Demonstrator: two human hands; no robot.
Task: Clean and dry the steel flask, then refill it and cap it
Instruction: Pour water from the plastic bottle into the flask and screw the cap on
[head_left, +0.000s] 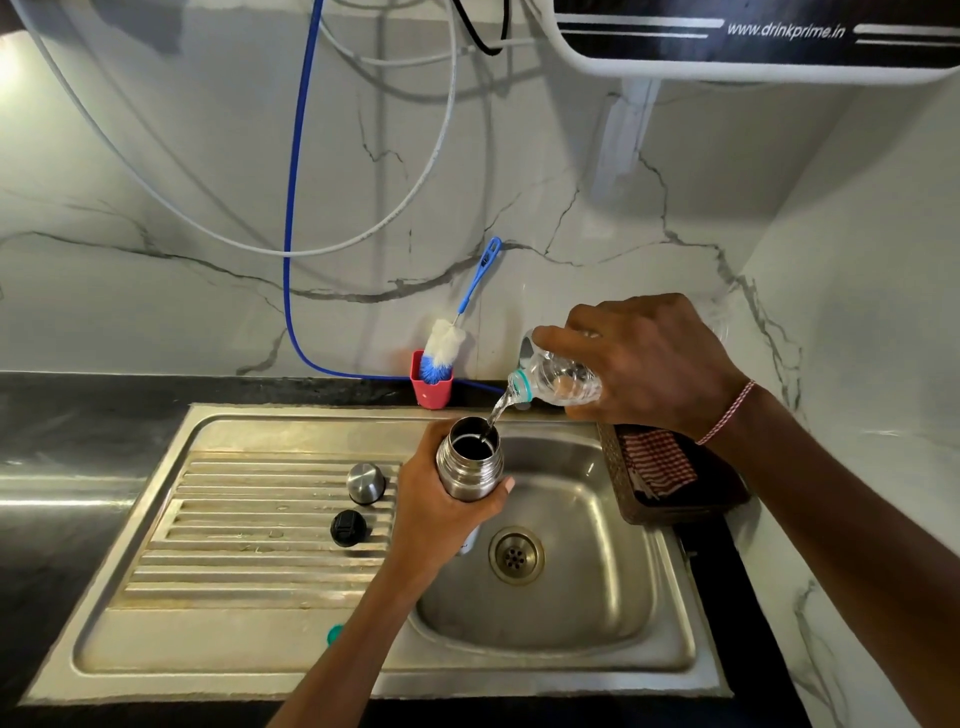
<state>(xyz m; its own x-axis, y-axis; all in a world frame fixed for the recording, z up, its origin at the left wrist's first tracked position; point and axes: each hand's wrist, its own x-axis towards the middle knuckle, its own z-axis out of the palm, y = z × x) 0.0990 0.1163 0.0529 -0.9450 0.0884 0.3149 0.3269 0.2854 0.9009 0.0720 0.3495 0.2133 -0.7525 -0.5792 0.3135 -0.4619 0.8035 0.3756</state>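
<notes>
I see a bright, sharp feed lit from the left, glare streaking the dark bench (57, 499), soft shadows of the tubes (297, 156) on the marble wall (156, 291), wide-angle bowing at the edges

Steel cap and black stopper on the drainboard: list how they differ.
The steel cap is shiny silver with a dark lower band; the black stopper is all matt black. The steel cap looks larger and sits farther back; the black stopper lies nearer the camera. Both are round and rest on the ribbed drainboard.
</notes>
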